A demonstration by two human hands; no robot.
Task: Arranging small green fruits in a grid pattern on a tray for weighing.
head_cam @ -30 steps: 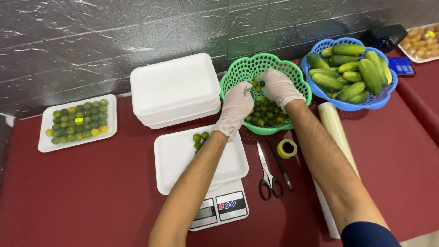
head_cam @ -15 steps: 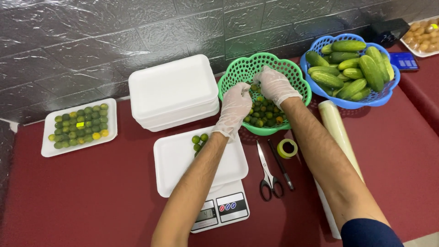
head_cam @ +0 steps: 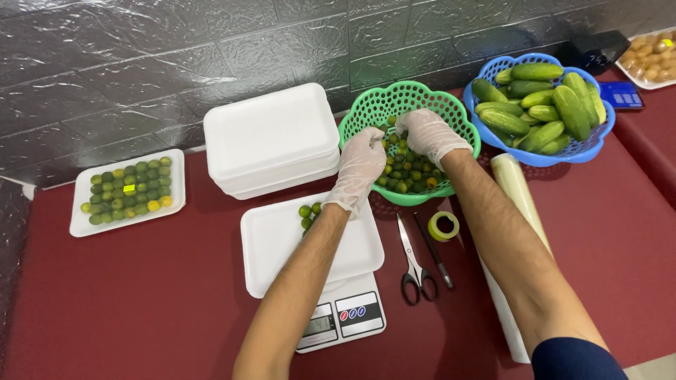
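Observation:
Both my hands wear thin clear gloves and reach into a green plastic basket [head_cam: 366,116] holding several small green limes [head_cam: 412,176]. My left hand [head_cam: 360,165] curls over the limes at the basket's left side. My right hand [head_cam: 426,134] is bent over the fruit at the middle, fingers closed around small limes. Below the basket, a white foam tray [head_cam: 282,243] rests on a kitchen scale [head_cam: 341,317] with three limes [head_cam: 308,213] in its far corner.
A stack of white foam trays [head_cam: 271,141] stands left of the basket. A filled, wrapped tray of limes [head_cam: 127,191] lies far left. A blue basket of cucumbers [head_cam: 539,105] sits right. Scissors [head_cam: 415,264], a tape roll [head_cam: 443,226] and a cling film roll [head_cam: 517,190] lie nearby.
Both hands stay in the green basket, shifting slightly among the limes. The tray on the scale holds the same few limes.

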